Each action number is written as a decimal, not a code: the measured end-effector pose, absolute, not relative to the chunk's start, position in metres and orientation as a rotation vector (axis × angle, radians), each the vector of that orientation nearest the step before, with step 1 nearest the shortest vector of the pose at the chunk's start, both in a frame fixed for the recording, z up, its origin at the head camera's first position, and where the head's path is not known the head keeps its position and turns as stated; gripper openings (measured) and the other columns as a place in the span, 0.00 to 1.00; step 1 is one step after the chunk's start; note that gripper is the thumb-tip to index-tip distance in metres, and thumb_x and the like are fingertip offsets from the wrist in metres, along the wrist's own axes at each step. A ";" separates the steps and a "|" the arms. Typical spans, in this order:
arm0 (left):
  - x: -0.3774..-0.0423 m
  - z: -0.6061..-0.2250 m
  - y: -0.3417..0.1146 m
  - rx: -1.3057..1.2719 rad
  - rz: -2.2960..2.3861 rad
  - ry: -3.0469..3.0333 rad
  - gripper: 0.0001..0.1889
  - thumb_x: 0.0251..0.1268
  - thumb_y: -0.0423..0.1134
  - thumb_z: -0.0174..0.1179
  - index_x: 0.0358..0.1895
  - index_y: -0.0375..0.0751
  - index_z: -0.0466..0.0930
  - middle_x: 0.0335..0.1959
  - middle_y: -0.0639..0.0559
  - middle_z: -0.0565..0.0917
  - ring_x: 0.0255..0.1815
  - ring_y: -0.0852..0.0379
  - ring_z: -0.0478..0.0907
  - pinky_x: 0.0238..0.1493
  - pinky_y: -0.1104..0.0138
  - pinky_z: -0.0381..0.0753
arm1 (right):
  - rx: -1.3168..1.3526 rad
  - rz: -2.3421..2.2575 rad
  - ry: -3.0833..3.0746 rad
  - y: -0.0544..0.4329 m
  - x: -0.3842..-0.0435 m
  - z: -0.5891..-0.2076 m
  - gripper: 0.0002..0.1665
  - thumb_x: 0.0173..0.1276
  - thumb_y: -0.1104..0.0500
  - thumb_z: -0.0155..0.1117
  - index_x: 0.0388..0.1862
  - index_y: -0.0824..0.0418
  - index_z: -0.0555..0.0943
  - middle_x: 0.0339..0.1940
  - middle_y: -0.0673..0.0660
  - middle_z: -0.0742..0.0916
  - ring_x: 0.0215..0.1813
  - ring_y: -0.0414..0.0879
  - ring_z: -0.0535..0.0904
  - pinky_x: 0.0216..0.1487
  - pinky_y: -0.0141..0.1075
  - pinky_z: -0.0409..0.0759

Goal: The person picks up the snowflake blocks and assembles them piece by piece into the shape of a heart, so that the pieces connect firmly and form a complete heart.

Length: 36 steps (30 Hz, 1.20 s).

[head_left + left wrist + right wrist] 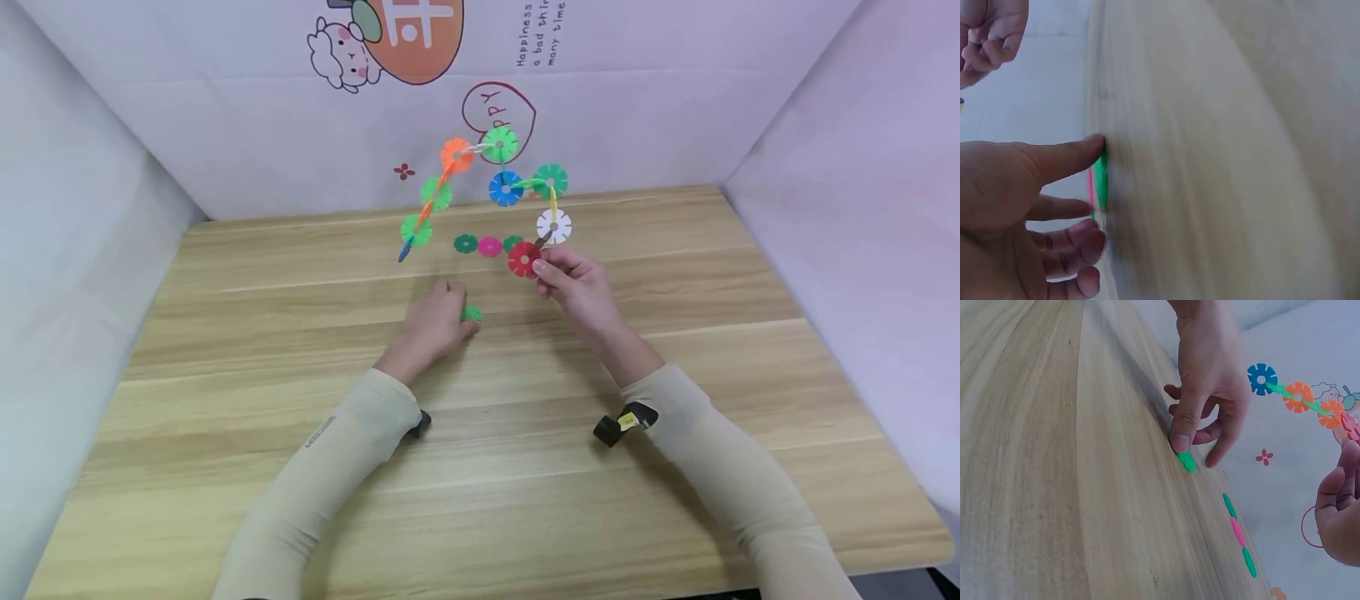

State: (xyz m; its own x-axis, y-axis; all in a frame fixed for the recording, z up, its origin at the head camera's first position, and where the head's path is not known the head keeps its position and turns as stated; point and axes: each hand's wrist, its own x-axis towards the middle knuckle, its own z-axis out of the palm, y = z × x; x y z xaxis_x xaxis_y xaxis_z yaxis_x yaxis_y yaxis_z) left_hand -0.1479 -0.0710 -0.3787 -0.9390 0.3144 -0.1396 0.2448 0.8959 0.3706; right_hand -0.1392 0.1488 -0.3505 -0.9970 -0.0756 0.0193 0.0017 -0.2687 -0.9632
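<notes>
My right hand (581,287) pinches a red notched disc (523,259), the end piece of a chain of interlocked plastic snowflake discs held up above the table. From there the chain runs through a white disc (553,226), a blue disc (506,189) and an orange disc (457,155) to a blue end disc (1262,379), which hangs at its left. Low over the table, my left hand (437,321) reaches to a loose green disc (1185,461). Its thumb touches the disc's edge, and the forefinger stands apart from it.
Farther back on the wooden table (495,467) lie a dark green disc (466,243), a pink disc (490,247) and another green disc (1249,562) in a row. A printed white cloth (637,117) hangs behind the table, with white side walls left and right.
</notes>
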 end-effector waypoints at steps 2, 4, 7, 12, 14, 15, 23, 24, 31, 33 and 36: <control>-0.147 -0.378 -0.075 0.394 0.500 2.882 0.20 0.70 0.49 0.70 0.53 0.37 0.80 0.50 0.43 0.77 0.41 0.48 0.76 0.40 0.59 0.80 | -0.103 -2.463 1.868 0.148 -0.139 -0.351 0.15 0.78 0.69 0.61 0.34 0.54 0.88 0.29 0.48 0.86 0.29 0.39 0.78 0.34 0.26 0.79; -0.147 -0.378 -0.078 0.382 0.513 2.883 0.19 0.69 0.50 0.71 0.50 0.38 0.81 0.48 0.45 0.78 0.40 0.49 0.75 0.39 0.59 0.78 | -0.110 -2.472 1.860 0.147 -0.139 -0.351 0.16 0.77 0.70 0.61 0.34 0.54 0.88 0.29 0.48 0.86 0.29 0.39 0.78 0.34 0.26 0.79; -0.146 -0.378 -0.081 0.380 0.584 2.872 0.18 0.68 0.47 0.72 0.52 0.40 0.82 0.46 0.47 0.81 0.42 0.49 0.77 0.43 0.59 0.78 | -0.118 -2.475 1.860 0.146 -0.138 -0.350 0.16 0.77 0.70 0.61 0.33 0.54 0.88 0.28 0.48 0.86 0.28 0.39 0.78 0.34 0.26 0.79; -0.144 -0.379 -0.086 0.366 0.776 2.855 0.13 0.69 0.37 0.69 0.54 0.41 0.85 0.46 0.48 0.87 0.47 0.50 0.82 0.49 0.56 0.82 | -0.113 -2.471 1.872 0.145 -0.138 -0.350 0.16 0.78 0.69 0.61 0.34 0.53 0.89 0.29 0.48 0.86 0.28 0.39 0.77 0.34 0.26 0.78; -0.141 -0.378 -0.088 0.353 0.858 2.854 0.11 0.70 0.35 0.68 0.53 0.42 0.86 0.45 0.48 0.88 0.48 0.51 0.83 0.49 0.56 0.83 | -0.102 -2.469 1.878 0.145 -0.138 -0.350 0.16 0.78 0.69 0.61 0.34 0.53 0.89 0.30 0.48 0.86 0.29 0.39 0.77 0.34 0.25 0.79; -0.140 -0.378 -0.089 0.345 0.904 2.850 0.10 0.70 0.35 0.68 0.52 0.42 0.87 0.44 0.49 0.89 0.47 0.52 0.84 0.48 0.57 0.83 | -0.097 -2.471 1.876 0.145 -0.138 -0.350 0.16 0.78 0.69 0.61 0.34 0.53 0.89 0.30 0.48 0.86 0.29 0.39 0.77 0.34 0.25 0.79; -0.127 -0.373 -0.086 0.226 1.716 2.498 0.06 0.67 0.35 0.73 0.43 0.37 0.90 0.33 0.47 0.88 0.24 0.49 0.78 0.24 0.69 0.75 | -0.086 -2.511 1.814 0.142 -0.138 -0.352 0.19 0.77 0.71 0.60 0.33 0.52 0.89 0.29 0.47 0.86 0.27 0.38 0.77 0.33 0.25 0.78; -0.126 -0.372 -0.083 0.221 1.817 2.449 0.07 0.66 0.35 0.73 0.42 0.36 0.89 0.32 0.47 0.88 0.21 0.50 0.77 0.22 0.70 0.74 | -0.083 -2.509 1.821 0.141 -0.138 -0.352 0.19 0.77 0.71 0.60 0.33 0.52 0.89 0.29 0.47 0.86 0.27 0.38 0.77 0.33 0.25 0.78; -0.113 -0.363 -0.070 0.414 2.016 2.652 0.07 0.64 0.36 0.75 0.37 0.36 0.90 0.33 0.47 0.90 0.22 0.57 0.74 0.22 0.72 0.71 | -0.090 -2.459 1.880 0.135 -0.137 -0.350 0.17 0.77 0.69 0.62 0.32 0.51 0.89 0.28 0.47 0.86 0.28 0.39 0.76 0.33 0.26 0.78; -0.111 -0.361 -0.069 0.508 1.953 2.789 0.06 0.64 0.35 0.75 0.37 0.35 0.90 0.33 0.47 0.90 0.22 0.56 0.74 0.23 0.72 0.70 | -0.092 -2.450 1.888 0.134 -0.136 -0.350 0.17 0.77 0.69 0.63 0.32 0.51 0.90 0.29 0.47 0.86 0.28 0.39 0.76 0.33 0.26 0.78; -0.110 -0.360 -0.068 0.636 1.838 2.960 0.05 0.64 0.33 0.74 0.37 0.34 0.90 0.33 0.46 0.91 0.19 0.55 0.74 0.22 0.72 0.70 | -0.090 -2.436 1.901 0.132 -0.136 -0.350 0.17 0.77 0.68 0.63 0.32 0.50 0.90 0.29 0.47 0.86 0.28 0.39 0.76 0.33 0.26 0.78</control>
State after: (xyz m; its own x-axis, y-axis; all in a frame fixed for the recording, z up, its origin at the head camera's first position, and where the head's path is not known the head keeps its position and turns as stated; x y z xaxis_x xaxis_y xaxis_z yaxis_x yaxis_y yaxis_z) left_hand -0.1099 -0.0682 -0.3598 -0.8588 0.0860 0.5050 0.4907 0.4207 0.7630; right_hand -0.1356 0.1323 -0.3502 -0.9970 -0.0755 0.0152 0.0036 -0.2430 -0.9700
